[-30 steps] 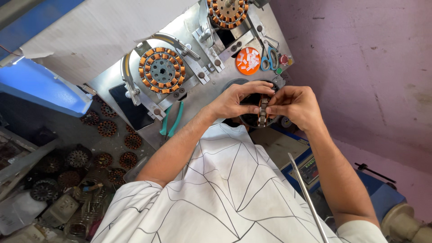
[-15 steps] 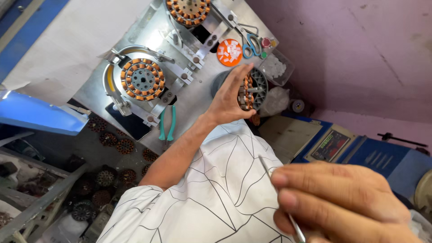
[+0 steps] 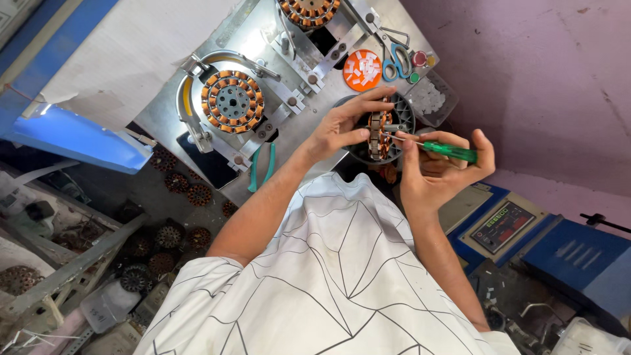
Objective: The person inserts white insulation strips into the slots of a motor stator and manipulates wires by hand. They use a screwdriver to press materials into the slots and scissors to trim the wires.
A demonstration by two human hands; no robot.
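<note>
Just above the middle of the frame, the left hand (image 3: pixel 338 128) is curled around a small wound stator (image 3: pixel 377 135), a ring of copper-coloured coils held on edge, with the fingers over its top and the thumb beneath. It is held over a dark round fixture (image 3: pixel 394 115) on the metal desk (image 3: pixel 164 118). The right hand (image 3: pixel 437 174), right of centre, is closed in a pinch on a green-handled screwdriver (image 3: pixel 450 151), whose thin shaft points left and whose tip sits at the stator's near face.

The stator looks stiff and fairly heavy for its size, being a metal core, but the fine copper windings are likely easy to nick or scrape, so it is best held by the outer rim of the core, as it is here, rather than by the coils. The screwdriver is light and rigid; its smooth handle could roll, so a firm pinch near the shaft suits it.

At upper left of centre a larger wound stator (image 3: pixel 231 102) sits clamped in a winding jig. An orange dish (image 3: pixel 362 70) of small white pieces lies at top centre, with blue-handled scissors (image 3: pixel 396 59) beside it. Green-handled pliers (image 3: pixel 263 167) lie at the desk's lower edge.
</note>
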